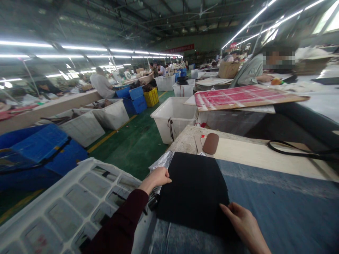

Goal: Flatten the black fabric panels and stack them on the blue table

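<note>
A flat black sheet of material, perhaps fabric or leather, lies on the blue-grey table cover. My left hand is closed at the sheet's left edge, fingers curled and thumb pinching that side. At the right edge, my right hand grips the sheet between thumb and fingers. Beyond the sheet rests a brown rounded piece on a pale board. Crumpled clear plastic sits beside my left hand.
A white compartmented tray stands at the left of the table. White bins and blue crates line the green aisle. A black strap lies at the right. Another person works beyond a red-patterned board.
</note>
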`<state>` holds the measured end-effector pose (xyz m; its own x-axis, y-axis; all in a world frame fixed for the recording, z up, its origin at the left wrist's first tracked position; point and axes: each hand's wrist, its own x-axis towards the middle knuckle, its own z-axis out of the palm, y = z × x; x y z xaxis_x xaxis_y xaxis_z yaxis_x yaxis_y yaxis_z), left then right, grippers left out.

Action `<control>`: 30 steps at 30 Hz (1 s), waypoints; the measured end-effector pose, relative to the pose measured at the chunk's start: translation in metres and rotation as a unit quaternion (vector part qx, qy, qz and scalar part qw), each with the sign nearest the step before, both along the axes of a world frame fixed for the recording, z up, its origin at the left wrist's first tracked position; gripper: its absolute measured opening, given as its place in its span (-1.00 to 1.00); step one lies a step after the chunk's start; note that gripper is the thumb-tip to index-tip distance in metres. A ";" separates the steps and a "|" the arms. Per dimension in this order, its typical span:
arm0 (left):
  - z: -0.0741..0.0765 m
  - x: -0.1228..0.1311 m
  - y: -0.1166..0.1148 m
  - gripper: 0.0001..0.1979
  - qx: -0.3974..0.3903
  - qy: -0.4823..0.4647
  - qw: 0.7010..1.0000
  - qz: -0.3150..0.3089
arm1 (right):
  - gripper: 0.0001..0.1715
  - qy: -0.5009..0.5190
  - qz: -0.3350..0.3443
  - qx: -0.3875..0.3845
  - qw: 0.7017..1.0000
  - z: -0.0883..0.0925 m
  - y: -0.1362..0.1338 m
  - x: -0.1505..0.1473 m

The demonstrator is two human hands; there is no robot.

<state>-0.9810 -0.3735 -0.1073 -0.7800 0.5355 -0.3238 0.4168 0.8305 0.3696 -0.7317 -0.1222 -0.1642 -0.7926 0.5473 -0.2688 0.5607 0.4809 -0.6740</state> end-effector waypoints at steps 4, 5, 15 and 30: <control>0.002 0.000 -0.001 -0.82 0.005 -0.024 1.000 0.009 | -0.42 0.001 -0.003 0.000 1.000 0.000 0.000 0.000; 0.002 -0.001 -0.001 -0.82 0.006 -0.030 0.999 0.012 | -0.42 0.003 -0.003 -0.001 1.000 0.000 0.000 0.000; 0.000 -0.003 0.001 -0.80 0.017 -0.068 0.997 0.045 | -0.43 0.030 -0.006 -0.008 1.000 0.002 -0.001 0.000; -0.012 0.000 0.004 -0.79 0.016 -0.045 0.997 0.053 | -0.55 0.044 -0.027 -0.013 0.999 0.007 -0.003 0.000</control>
<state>-0.9811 -0.3692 -0.1189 -0.8011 0.4634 -0.3788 0.2921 0.8551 0.4283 -0.7319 -0.1247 -0.1568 -0.7828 0.5843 -0.2139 0.5235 0.4326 -0.7340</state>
